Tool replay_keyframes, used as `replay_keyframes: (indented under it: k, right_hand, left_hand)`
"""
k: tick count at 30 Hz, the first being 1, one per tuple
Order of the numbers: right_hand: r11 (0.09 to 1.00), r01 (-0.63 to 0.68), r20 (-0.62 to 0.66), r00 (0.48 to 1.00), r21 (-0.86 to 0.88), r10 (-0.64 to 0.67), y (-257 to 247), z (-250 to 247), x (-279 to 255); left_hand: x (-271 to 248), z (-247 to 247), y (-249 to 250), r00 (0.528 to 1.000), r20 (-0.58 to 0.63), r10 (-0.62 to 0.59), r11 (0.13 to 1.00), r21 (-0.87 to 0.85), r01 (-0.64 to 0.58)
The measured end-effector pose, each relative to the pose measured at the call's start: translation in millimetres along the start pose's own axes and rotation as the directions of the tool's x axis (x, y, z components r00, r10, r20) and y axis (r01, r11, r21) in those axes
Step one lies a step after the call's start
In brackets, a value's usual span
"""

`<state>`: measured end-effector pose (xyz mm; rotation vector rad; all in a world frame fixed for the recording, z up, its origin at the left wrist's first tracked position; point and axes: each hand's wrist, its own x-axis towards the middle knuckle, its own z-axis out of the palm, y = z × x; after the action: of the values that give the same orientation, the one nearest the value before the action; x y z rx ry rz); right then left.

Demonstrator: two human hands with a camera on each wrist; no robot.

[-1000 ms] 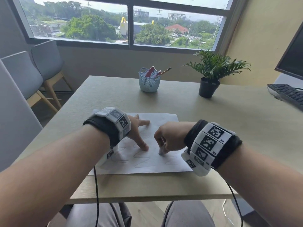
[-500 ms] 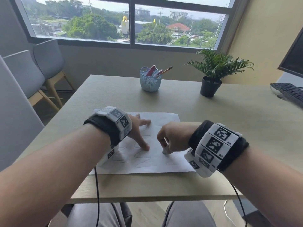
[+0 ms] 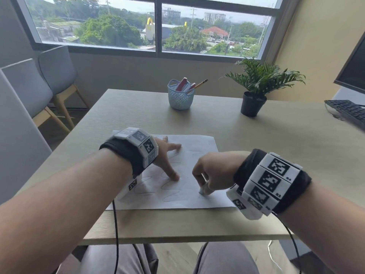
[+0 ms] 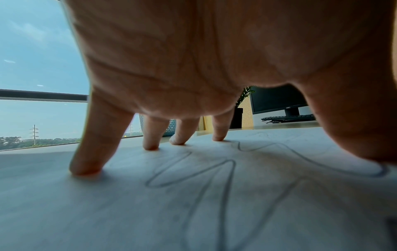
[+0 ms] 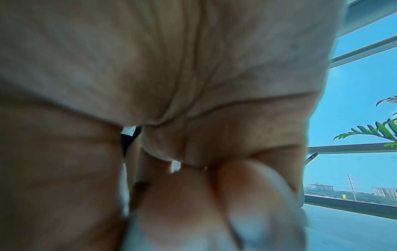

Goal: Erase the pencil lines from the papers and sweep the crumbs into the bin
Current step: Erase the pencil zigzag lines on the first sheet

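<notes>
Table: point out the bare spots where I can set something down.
Bare table right of the paper, up to the plant and keyboard; also between paper and basket. The paper is crowded by both hands.

White paper (image 3: 189, 196) with wavy pencil lines (image 3: 169, 191) lies flat on table (image 3: 256, 139).

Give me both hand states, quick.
Left hand: open, spread fingertips pressing on the paper.
Right hand: closed, pinching the eraser against the paper.

Paper (image 3: 199, 143) lying near table (image 3: 276, 155) front edge; basket (image 3: 180, 97) sitting behind it, potted plant (image 3: 254, 93) right of basket, keyboard (image 3: 347, 113) at right edge.
</notes>
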<state>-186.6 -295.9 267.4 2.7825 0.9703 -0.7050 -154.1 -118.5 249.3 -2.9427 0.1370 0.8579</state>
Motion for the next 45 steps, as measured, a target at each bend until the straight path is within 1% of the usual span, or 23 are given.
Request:
replay_keyframes:
  k: [2,5,7,10,13,16,18,23,29,34,36,40,42,45]
  right_hand:
    - [1.000,-0.019,-0.004,1.000,-0.003,0.019,3,-3,2]
    - [0.998,-0.052,-0.051,0.997,-0.020,0.051,8,-8,7]
    - [0.999,-0.045,-0.062,0.997,-0.023,0.044,7,-7,7]
    - [1.000,-0.014,-0.017,1.000,0.000,0.014,5,1,0]
    - [0.999,-0.031,0.025,0.999,0.039,0.031,8,-2,-3]
    - [0.997,-0.070,-0.003,0.998,0.019,0.070,13,-8,2]
    - [0.997,-0.072,-0.025,0.997,0.008,0.072,12,-7,3]
    - [0.999,-0.037,0.014,0.999,0.011,0.037,10,2,-6]
    - [0.996,-0.089,-0.026,0.996,0.012,0.089,17,-5,2]
    - [0.998,-0.057,0.025,0.998,0.028,0.057,14,3,-8]
    - [0.997,-0.071,0.034,0.997,0.042,0.069,16,0,-8]
    - [0.994,-0.108,-0.007,0.994,0.029,0.109,21,-6,-1]
    - [0.994,-0.105,-0.016,0.994,0.024,0.105,21,-4,-3]
    - [0.996,-0.085,0.036,0.996,0.026,0.084,18,1,-9]
  left_hand:
    - [0,0,-1,1.000,0.007,0.001,1.000,-0.006,-0.001]
    - [0,0,-1,1.000,0.010,0.003,1.000,-0.007,-0.003]
    - [0,0,-1,1.000,0.006,0.002,1.000,-0.002,-0.002]
    - [0,1,-1,1.000,-0.006,0.008,1.000,0.005,-0.008]
    - [0,1,-1,1.000,-0.005,0.010,1.000,-0.001,-0.010]
    - [-1,1,-1,1.000,-0.002,0.007,1.000,0.001,-0.007]
    - [-1,1,0,1.000,-0.001,0.007,1.000,0.002,-0.007]
    - [0,1,-1,1.000,-0.002,0.007,1.000,0.005,-0.007]
    - [-1,0,0,1.000,-0.001,0.012,1.000,-0.002,-0.012]
    - [-1,0,0,1.000,0.003,0.010,1.000,0.008,-0.010]
    - [0,0,0,1.000,0.002,0.009,1.000,0.008,-0.009]
    - [-2,0,0,1.000,-0.008,0.010,1.000,0.000,-0.010]
    - [-3,0,1,1.000,-0.012,0.010,1.000,0.003,-0.010]
    - [-3,0,1,1.000,-0.014,0.009,1.000,0.009,-0.009]
